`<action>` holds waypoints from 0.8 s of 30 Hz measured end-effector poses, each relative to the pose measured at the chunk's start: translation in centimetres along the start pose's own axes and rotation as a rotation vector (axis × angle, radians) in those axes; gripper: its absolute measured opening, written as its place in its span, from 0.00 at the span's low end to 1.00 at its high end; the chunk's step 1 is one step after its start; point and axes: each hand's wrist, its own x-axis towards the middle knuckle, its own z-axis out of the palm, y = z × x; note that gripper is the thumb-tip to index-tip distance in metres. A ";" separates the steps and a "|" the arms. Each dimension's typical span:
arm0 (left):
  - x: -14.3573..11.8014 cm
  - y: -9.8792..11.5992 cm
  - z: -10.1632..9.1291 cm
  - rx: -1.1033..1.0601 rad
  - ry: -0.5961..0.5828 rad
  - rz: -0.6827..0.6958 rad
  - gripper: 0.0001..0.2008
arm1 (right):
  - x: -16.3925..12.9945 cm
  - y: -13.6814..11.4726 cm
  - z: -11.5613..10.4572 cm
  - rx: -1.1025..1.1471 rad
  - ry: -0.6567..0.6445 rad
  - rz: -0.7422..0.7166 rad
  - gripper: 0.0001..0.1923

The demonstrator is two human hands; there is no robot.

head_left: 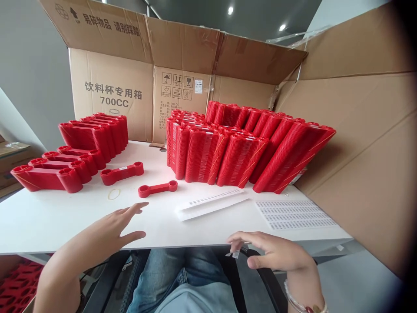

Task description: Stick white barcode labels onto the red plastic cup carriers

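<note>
My left hand (112, 228) hovers open over the white table (48, 221), fingers spread, reaching toward a single red plastic cup holder (157, 188) lying flat. A second, thicker red holder stack (121, 172) with a small label lies just behind it. My right hand (272, 251) is at the table's front edge, its fingertips pinching a small clear sticker (235, 253). A strip of labels (211, 203) and a sheet of labels (295, 214) lie on the table in front of my right hand.
Large leaning stacks of red holders (241, 148) fill the table's back right; smaller stacks (71, 156) stand at the left. A rubber band (114, 194) lies near the left stacks. Open cardboard boxes (137, 91) wall the back and right. More red holders (18, 282) sit below left.
</note>
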 end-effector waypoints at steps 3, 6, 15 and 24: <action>-0.3 0.1 -0.3 -0.001 0.002 -0.003 0.39 | 0.8 0.4 -0.1 0.041 -0.018 -0.012 0.33; -0.1 -0.2 -0.1 -0.034 -0.005 -0.005 0.39 | 1.6 0.9 0.0 0.058 -0.036 -0.002 0.34; 2.7 0.4 0.1 -0.052 0.009 -0.036 0.29 | 0.4 0.0 -0.3 -0.081 0.047 0.044 0.34; 7.3 2.9 0.9 0.228 0.297 -0.221 0.15 | -0.3 -1.4 -0.6 -0.125 0.060 -0.001 0.36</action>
